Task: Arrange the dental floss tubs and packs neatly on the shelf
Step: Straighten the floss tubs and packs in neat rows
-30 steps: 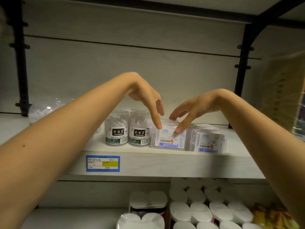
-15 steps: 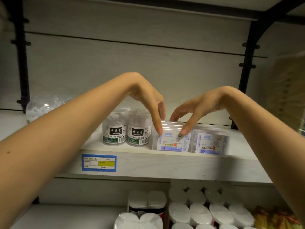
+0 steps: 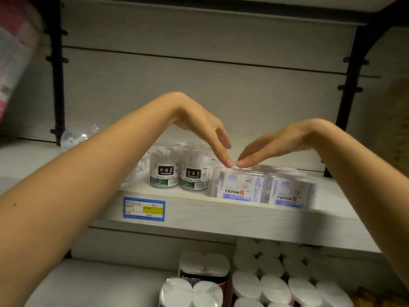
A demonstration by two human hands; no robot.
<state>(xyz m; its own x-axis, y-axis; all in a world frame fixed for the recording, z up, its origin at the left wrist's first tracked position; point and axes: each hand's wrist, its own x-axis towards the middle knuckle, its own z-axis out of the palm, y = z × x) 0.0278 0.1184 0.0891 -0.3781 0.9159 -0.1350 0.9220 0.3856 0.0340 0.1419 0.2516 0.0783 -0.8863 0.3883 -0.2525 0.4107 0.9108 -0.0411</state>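
Together, wrists arched, left hand [image 3: 199, 127] and right hand [image 3: 272, 145] rest straight fingertips [image 3: 229, 162] on floss pack [image 3: 239, 187], holding nothing.

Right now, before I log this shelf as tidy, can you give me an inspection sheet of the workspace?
Surface: pale shelf, blue price label on its front edge.
Job's things: left tub and right tub upright, side by side; left pack and right pack to their right, near the front edge.
Clutter: clear container far left, contents blurred.
Grippers: left hand and right hand, fingers straight, fingertips on the left pack's top.
Cables: nothing seen.
Surroundings: black upright; white round packs on the shelf below.
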